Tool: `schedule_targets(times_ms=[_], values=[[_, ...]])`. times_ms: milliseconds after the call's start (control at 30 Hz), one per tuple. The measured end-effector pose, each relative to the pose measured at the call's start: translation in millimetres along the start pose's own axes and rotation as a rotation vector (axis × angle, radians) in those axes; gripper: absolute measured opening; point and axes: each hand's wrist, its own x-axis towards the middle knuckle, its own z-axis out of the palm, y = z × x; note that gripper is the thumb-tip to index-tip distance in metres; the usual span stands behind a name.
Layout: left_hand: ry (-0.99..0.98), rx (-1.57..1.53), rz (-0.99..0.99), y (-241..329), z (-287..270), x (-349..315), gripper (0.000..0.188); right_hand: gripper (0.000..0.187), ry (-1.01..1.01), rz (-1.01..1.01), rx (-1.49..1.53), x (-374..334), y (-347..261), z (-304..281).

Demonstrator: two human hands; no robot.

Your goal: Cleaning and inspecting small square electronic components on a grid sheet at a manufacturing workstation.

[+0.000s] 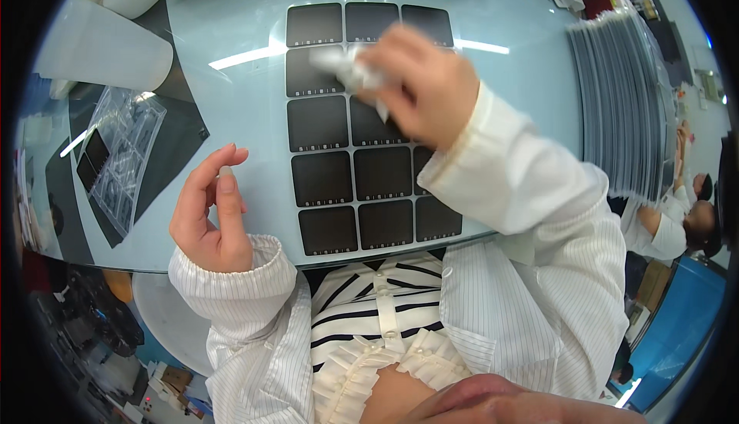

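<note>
Right hand [423,81] grips a crumpled white wipe [358,76] over glossy black rectangular panels [322,179] rowed toward the near edge of the pale-blue glass tabletop [239,104]; left hand [212,220] hangs empty, half-curled. Wiping seems underway; the next stroke calls for even pressure.

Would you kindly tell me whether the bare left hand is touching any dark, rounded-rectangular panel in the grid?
Apart: the head view plainly shows glossy pale-blue tabletop between the left hand and the nearest dark panel.
</note>
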Motion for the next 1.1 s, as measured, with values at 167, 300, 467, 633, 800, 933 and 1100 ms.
schedule_targets(times_ms=[167, 300, 467, 633, 800, 933, 1100], values=[[-0.003, -0.024, 0.026, 0.4, 0.7, 2.2, 0.021, 0.022, 0.157, 0.089, -0.231, 37.2, 42.8, -1.0], [0.005, -0.03, 0.025, -2.0, 0.3, 1.7, 0.022, 0.024, 0.049, 0.01, -0.068, 35.5, 14.0, 23.4], [-0.009, -0.058, 0.027, -4.1, 4.8, 5.6, 0.022, 0.025, 0.141, 0.061, -0.186, 48.9, 42.2, 18.3], [-0.001, -0.057, 0.033, -8.1, 4.2, 2.9, 0.021, 0.029, -0.252, -0.105, 0.039, -26.7, -58.8, 6.9], [-0.024, -0.038, 0.065, -2.7, 3.3, 6.1, 0.021, 0.027, 0.122, 0.188, 0.011, -54.2, -0.8, -33.9], [-0.037, 0.001, 0.09, -7.8, 5.5, 9.3, 0.021, 0.027, 0.038, 0.106, -0.076, -67.5, -28.4, -33.8], [-0.032, -0.034, 0.086, -15.0, 2.6, 10.4, 0.021, 0.029, -0.186, 0.013, 0.042, -87.8, -70.1, -19.4]])
